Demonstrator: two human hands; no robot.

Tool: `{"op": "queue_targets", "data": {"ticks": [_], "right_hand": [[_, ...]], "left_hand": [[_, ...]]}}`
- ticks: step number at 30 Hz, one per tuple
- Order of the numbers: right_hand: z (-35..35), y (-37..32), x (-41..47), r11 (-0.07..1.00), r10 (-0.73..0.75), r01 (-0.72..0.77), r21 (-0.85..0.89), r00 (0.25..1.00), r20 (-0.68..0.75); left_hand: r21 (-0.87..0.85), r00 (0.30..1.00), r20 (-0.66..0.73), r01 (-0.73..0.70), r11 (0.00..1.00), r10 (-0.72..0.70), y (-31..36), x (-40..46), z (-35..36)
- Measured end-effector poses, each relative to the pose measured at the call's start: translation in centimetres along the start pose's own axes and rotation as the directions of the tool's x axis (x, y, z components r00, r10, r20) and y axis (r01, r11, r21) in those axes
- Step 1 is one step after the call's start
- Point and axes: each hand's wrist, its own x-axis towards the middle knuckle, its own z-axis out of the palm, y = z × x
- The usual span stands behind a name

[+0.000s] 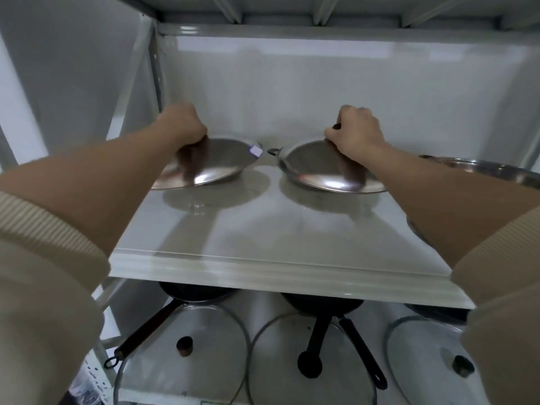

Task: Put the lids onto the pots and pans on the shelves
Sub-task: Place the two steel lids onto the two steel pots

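Observation:
On the upper white shelf (pixel 263 244) my left hand (pixel 184 124) grips the knob of a steel lid (pixel 222 165), which tilts up towards me. My right hand (pixel 355 131) grips the dark knob of a second steel lid (pixel 315 173), which lies over a steel pan whose small side handle (pixel 273 152) sticks out at the left. What is under the left lid is hidden. A third steel pan (pixel 491 171) sits at the right edge, partly behind my right arm.
On the lower shelf lie three glass lids with dark knobs (pixel 184 346) (pixel 309 366) (pixel 461 365). Behind them stand dark frying pans (pixel 198 292) (pixel 321 306) with long handles pointing towards me. A metal shelf post (pixel 156 68) rises at the left, another shelf above.

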Motion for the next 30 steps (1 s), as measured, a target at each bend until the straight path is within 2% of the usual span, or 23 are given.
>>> {"op": "queue_targets", "data": {"ticks": [6, 14, 20, 24, 30], "right_hand": [[4.8, 1.4, 5.6, 0.999, -0.001, 0.001, -0.035, 1.000, 0.013], [11.0, 2.4, 11.3, 0.979, -0.025, 0.018, -0.201, 0.999, -0.030], [13.7, 3.0, 12.3, 0.968, -0.041, 0.044, -0.247, 0.999, 0.016], [14.2, 2.9, 12.5, 0.969, -0.023, 0.033, -0.245, 0.999, 0.042], [13.9, 3.1, 12.1, 0.949, -0.071, 0.076, -0.306, 0.997, 0.029]], "left_hand": [[0.017, 0.998, -0.060, 0.024, 1.000, -0.023, -0.4, 6.8, 4.8], [0.034, 0.994, -0.089, -0.057, 0.998, 0.060, 0.0, 16.3, 10.3], [0.123, 0.994, -0.079, -0.067, 0.990, 0.077, -1.0, 18.3, 13.9], [0.130, 0.993, -0.068, -0.087, 0.988, 0.096, -1.2, 19.1, 13.9], [0.175, 0.992, -0.073, -0.093, 0.980, 0.108, -1.3, 18.3, 13.8]]}}
